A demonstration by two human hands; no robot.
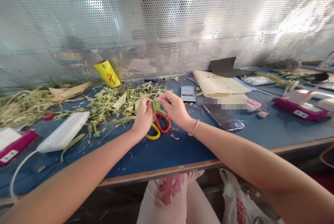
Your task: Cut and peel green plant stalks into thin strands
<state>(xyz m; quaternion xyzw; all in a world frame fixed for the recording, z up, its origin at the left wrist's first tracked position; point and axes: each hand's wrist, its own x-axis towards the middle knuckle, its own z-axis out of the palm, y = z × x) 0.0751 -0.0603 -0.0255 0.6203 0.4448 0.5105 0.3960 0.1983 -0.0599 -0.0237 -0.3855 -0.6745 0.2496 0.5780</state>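
Both my hands are close together over the table, pinching one small green leaf piece [156, 105]. My left hand [143, 117] has its fingers closed on the leaf's left side. From the other side, the thumb and fingers of my right hand [174, 105] press on it too. Just below them lie scissors with one red and one yellow handle loop [164, 126]; their blades are hidden behind my hands. A pile of pale green leaves and stems [106, 103] spreads behind and to the left of my left hand.
A perforated metal screen [167, 18] closes off the back. On the blue table [180, 154] are a yellow tube [107, 74], a white cabled device [64, 131], a phone [223, 114], a small card [188, 93], brown paper [219, 83] and purple boxes [300, 109]. A plastic bag [235, 199] hangs below.
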